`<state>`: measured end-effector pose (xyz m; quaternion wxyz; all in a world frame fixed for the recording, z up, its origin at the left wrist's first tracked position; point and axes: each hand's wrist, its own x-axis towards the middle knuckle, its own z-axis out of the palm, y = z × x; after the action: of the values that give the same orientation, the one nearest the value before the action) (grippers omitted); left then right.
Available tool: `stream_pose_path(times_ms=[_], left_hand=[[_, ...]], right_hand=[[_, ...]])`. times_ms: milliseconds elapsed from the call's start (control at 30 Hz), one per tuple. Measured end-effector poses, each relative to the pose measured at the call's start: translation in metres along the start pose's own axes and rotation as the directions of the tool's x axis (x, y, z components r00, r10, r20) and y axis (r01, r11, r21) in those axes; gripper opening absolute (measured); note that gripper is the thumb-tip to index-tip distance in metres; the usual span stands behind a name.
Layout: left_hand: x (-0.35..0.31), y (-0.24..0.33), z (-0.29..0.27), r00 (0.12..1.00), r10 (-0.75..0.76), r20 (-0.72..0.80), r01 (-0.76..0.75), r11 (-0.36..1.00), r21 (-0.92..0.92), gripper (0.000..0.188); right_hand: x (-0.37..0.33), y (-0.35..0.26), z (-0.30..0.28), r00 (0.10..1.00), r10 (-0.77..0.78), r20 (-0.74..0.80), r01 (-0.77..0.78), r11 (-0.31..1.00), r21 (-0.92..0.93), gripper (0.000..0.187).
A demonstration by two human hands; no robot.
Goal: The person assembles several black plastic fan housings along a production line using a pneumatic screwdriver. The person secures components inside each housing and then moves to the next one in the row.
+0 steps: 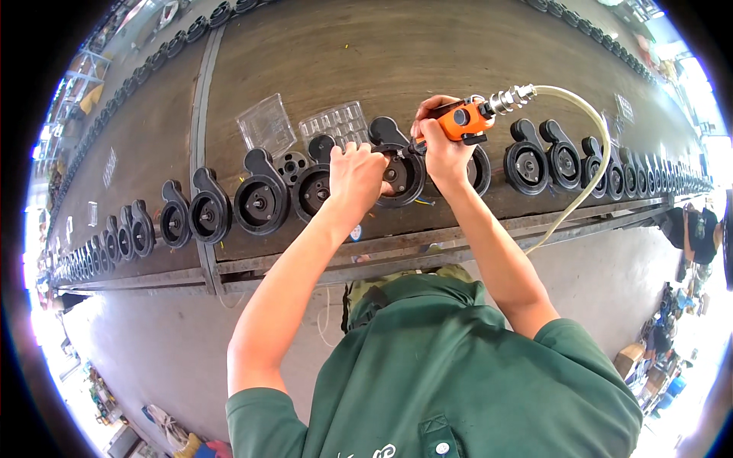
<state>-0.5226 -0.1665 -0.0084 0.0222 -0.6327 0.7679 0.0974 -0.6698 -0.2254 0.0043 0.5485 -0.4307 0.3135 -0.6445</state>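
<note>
My right hand (449, 156) is wrapped around an orange air tool (467, 122), which lies sideways with its tip pointing left. A metal coupling (511, 99) joins it to a clear hose (588, 107). The tip is at the right inner side of a black round housing (405, 182) with a rounded lug at its top. Holding that housing by its left rim is my left hand (357, 177), its fingers curled and the thumb reaching inside. Part of the housing is hidden by this hand. Another black housing (476, 172) sits partly behind my right wrist.
Rows of similar housings (261, 203) line the near edge of the brown table (305, 46), on both sides. Clear plastic trays (266, 126) and a black disc with holes (291, 166) lie behind them. The hose loops down past the table edge on the right.
</note>
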Motion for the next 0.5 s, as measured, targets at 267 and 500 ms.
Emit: stream_pose_path(times_ms=[267,500], left_hand=[[0.0014,-0.0022,-0.0017,0.999,0.024,0.028,-0.024,1.0,0.008,0.046],[0.0058,-0.0077,-0.006,0.994,0.083,0.07,-0.087,0.995,0.051,0.048]], right_hand=[[0.0018,0.0027,0.0032,0.999,-0.026,0.036,0.026,1.0,0.008,0.015],[0.0079,0.0075,0.0085,0.992,0.003,0.128,0.005,0.998,-0.068,0.014]])
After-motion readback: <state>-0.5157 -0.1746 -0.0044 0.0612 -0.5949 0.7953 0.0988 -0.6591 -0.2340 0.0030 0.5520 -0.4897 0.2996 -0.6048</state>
